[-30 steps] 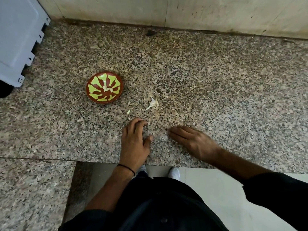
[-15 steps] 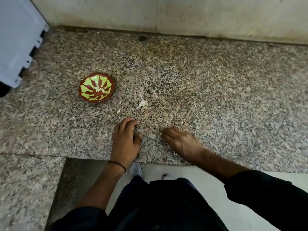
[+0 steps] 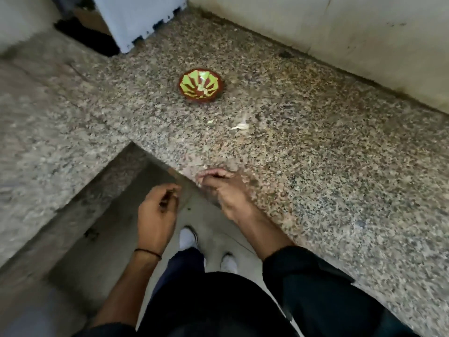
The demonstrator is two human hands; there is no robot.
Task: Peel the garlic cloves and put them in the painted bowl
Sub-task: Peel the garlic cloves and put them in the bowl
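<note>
A speckled granite surface (image 3: 315, 166) runs in an L shape, with one wing on the left and a longer stretch to the right. A pale grey box (image 3: 136, 18) stands at the far left corner of it.

The person's left hand (image 3: 158, 215) hangs over the floor (image 3: 102, 229) in the gap, clear of the surface. Its fingers (image 3: 170, 190) are loosely curled and nothing shows in them. A thin black band (image 3: 148, 252) circles that wrist. Below the hands, two white shoes (image 3: 188, 238) stand on the floor.

The painted bowl (image 3: 200, 85), red-brown with green petals, sits upright farther back on the surface, well apart from both hands. Something pale lies in its middle, too blurred to name. A tiny pale scrap (image 3: 211, 121) lies on the surface just in front of the bowl.

The right hand (image 3: 226, 188) is at the surface's near edge with its fingers (image 3: 211, 172) bent inward. Motion blur hides whether they grip anything.

A whitish piece of garlic or its skin (image 3: 240, 126) lies loose between the bowl and the right hand, touching neither. A stained wall (image 3: 340, 32) rises behind the surface on the right.
</note>
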